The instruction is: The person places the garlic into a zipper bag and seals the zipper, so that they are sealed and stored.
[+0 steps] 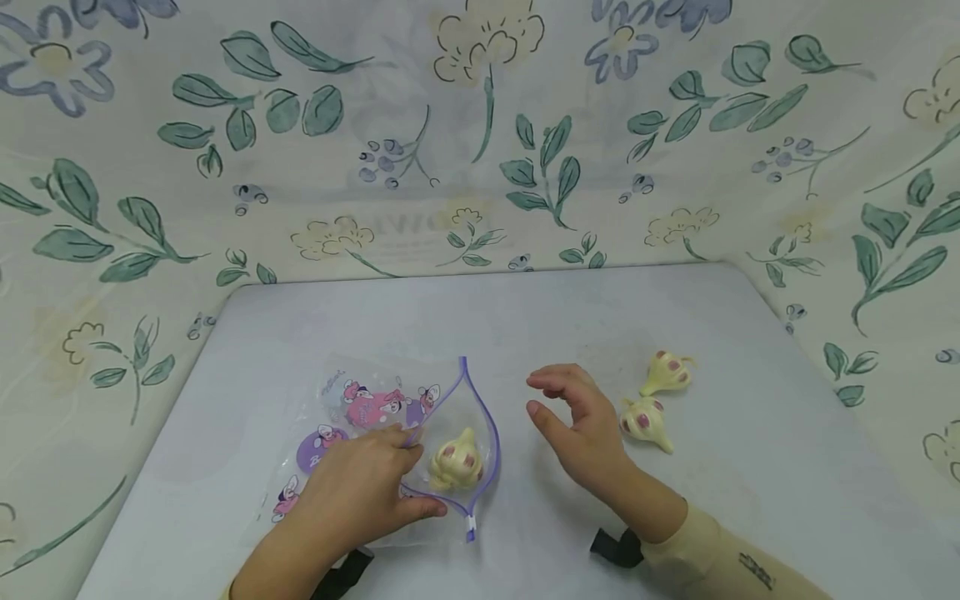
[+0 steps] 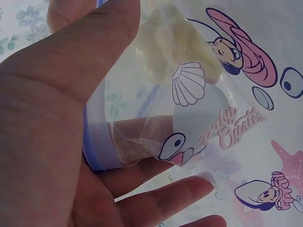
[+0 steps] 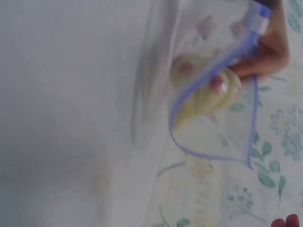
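Observation:
My left hand (image 1: 408,477) pinches the near edge of a clear zip bag (image 1: 360,408) printed with pink cartoon figures and holds its purple-rimmed mouth open toward the right. Inside the mouth lies one pale yellow garlic-shaped toy (image 1: 456,462) with pink spots. In the left wrist view the left hand (image 2: 123,142) grips the purple zip strip (image 2: 97,142), the toy (image 2: 180,47) showing through the plastic. My right hand (image 1: 547,398) hovers empty, fingers relaxed, just right of the bag. Two more garlic toys (image 1: 666,372) (image 1: 647,421) lie on the table right of it.
The grey tabletop (image 1: 525,317) is walled on the back and sides by a floral cloth (image 1: 480,125). In the right wrist view the bag's mouth (image 3: 208,151) is seen from close, with the toy (image 3: 203,90) inside it.

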The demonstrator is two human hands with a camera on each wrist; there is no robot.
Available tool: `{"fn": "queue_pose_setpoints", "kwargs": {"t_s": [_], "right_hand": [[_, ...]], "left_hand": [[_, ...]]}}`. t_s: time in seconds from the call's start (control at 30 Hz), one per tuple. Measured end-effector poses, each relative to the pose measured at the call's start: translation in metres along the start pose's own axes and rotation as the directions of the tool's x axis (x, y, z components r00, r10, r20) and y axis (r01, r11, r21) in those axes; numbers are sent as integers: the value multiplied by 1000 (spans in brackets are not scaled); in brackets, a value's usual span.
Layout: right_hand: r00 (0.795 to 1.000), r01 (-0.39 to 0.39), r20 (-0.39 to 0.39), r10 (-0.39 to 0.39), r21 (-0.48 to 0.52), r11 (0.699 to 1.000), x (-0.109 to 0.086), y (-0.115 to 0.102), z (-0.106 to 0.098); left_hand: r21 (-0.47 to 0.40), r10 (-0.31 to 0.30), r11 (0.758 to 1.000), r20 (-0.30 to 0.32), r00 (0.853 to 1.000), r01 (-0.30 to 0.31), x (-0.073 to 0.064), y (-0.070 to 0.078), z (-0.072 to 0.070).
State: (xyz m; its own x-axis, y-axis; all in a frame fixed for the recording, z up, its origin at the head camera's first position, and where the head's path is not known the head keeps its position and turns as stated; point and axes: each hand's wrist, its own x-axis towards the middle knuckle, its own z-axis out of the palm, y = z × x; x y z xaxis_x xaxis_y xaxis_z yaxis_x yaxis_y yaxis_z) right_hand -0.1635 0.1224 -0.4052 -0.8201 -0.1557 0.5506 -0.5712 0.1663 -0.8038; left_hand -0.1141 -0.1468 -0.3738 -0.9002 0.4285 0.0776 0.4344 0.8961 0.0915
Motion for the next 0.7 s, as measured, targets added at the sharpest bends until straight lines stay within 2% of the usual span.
{"fn": "queue_pose_setpoints", "kwargs": {"t_s": [0.07, 0.17, 0.3, 0.4, 0.57, 0.7], "right_hand": [[997, -2, -71, 6, 63, 998, 6, -1, -8], [982, -43, -174, 67, 137, 990, 16, -6, -23], [938, -154, -278, 206, 198, 968, 26, -16, -44], [900, -197, -344, 268, 228, 954, 32, -21, -58], [839, -166, -459, 293, 297, 940, 40, -25, -79], [799, -134, -525, 292, 319, 938, 40, -20, -98]], "left_hand": [[1, -1, 1000, 1, 1000, 1, 0, 0, 0], [-4, -11, 1000, 15, 1000, 11, 0, 0, -1], [-11, -17, 1000, 24, 1000, 17, 0, 1, -3], [-14, -12, 1000, 15, 1000, 12, 0, 0, -3], [-1, -13, 1000, 2, 1000, 13, -2, -1, -3], [7, -8, 1000, -1, 1000, 8, -1, -1, -4]]}}
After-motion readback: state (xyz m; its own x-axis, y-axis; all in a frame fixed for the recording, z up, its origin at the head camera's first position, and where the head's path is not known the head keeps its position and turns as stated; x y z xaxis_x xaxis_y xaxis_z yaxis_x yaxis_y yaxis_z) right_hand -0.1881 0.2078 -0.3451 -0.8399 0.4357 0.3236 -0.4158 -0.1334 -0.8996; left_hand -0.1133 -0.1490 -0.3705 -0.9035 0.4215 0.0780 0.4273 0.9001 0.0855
